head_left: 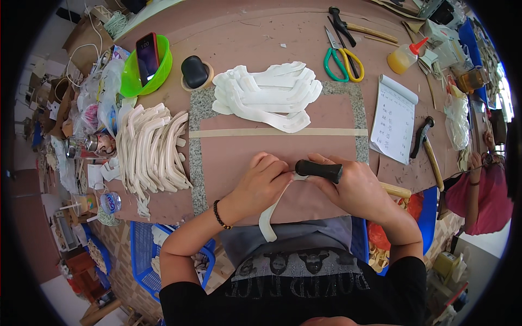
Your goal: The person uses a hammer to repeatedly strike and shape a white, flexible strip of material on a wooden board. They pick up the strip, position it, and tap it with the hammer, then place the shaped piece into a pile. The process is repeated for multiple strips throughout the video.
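Observation:
My left hand (262, 183) is closed, its fingertips pinching one end of a white curved strip (267, 220) whose other end hangs over the table's near edge. Beside it, my right hand (356, 187) grips a hammer (319, 170) with a black head; its wooden handle sticks out past the wrist. The right thumb and fingertips are close to the strip's pinched end, but the hammer head partly hides them. Beyond my hands lies a pile of wide white strips (266, 92). To the left, many narrow cream strips (155, 146) are heaped in a row.
A green bowl (163, 76) with a phone (147, 57) stands far left. Scissors (337, 62), another hammer (380, 33), a notepad (392, 119), a glue bottle (401, 61) and a third hammer (429, 155) lie right. Blue baskets (144, 255) stand below; another person (481, 201) sits far right.

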### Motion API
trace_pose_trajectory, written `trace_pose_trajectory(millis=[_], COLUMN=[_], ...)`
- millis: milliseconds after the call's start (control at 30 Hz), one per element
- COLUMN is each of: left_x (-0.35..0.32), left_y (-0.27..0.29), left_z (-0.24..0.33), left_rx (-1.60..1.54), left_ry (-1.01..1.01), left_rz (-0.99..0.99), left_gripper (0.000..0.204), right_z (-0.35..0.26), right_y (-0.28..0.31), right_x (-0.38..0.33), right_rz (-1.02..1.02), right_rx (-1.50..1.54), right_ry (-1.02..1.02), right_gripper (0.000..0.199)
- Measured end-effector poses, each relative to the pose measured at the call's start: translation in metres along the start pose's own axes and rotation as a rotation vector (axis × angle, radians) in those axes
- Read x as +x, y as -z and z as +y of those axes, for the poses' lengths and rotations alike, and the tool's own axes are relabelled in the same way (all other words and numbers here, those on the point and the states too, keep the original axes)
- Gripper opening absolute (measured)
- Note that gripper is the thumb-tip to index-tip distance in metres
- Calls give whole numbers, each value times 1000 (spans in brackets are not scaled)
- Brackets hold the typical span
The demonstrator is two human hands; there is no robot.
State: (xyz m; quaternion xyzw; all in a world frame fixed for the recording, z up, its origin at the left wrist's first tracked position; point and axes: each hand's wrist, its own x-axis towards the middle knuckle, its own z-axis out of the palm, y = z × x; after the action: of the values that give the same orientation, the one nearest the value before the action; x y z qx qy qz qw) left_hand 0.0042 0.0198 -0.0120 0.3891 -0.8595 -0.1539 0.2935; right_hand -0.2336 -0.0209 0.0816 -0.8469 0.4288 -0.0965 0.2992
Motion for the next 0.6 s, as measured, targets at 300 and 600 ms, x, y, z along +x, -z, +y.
trace_pose_trajectory(millis=[300,600], left_x=[4,-1], left_y=[7,5], left_z=[18,14], left_rx=[231,-17], left_ry=[-63,171], left_rz=[-138,128], left_gripper=[19,19], right_z=[5,5], right_y=[-5,-8], right_x=[1,3], right_rz=[28,28], right_rx=[-27,-11], right_ry=[88,61], right_gripper=[50,45])
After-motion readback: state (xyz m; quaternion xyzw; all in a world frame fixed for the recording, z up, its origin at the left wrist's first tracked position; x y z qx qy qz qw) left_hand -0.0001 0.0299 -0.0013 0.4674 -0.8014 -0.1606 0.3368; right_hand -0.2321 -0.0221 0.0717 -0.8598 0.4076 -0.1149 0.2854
